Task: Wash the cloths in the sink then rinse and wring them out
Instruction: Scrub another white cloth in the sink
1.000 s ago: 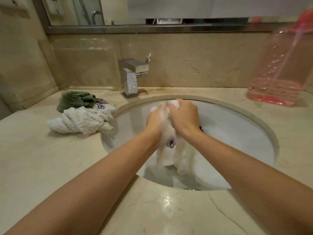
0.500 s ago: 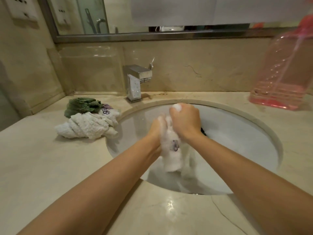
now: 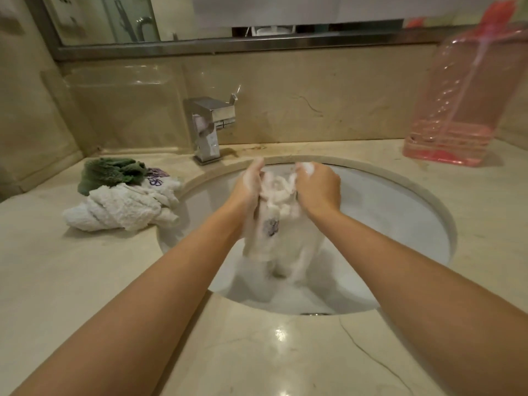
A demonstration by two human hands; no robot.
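So I've got both hands over the sink, which is a round white basin set under a beige marble counter. My left hand and right hand are each gripping the top of the white cloth, one on either side, fingers curled into the bunched-up fabric between them. Both hands have suds on them, a blob of foam sitting on my right knuckles. The rest of the cloth hangs straight down into the basin, and there's a little purple print on it facing me. The lower end looks blurry, so I can't tell exactly where it meets the water. The bottom of the sink holds cloudy, soapy water, and that's about all I can make out in there.

On the counter just left of the basin there's a pile: a twisted white cloth in front, a green cloth behind it, and another white one with purple print poking out between them, right at the sink's edge. The pile sits apart from my hands.

The square chrome tap stands behind the basin. Over on the right back corner of the counter is a big pink see-through jug, with pink liquid only in its bottom part.
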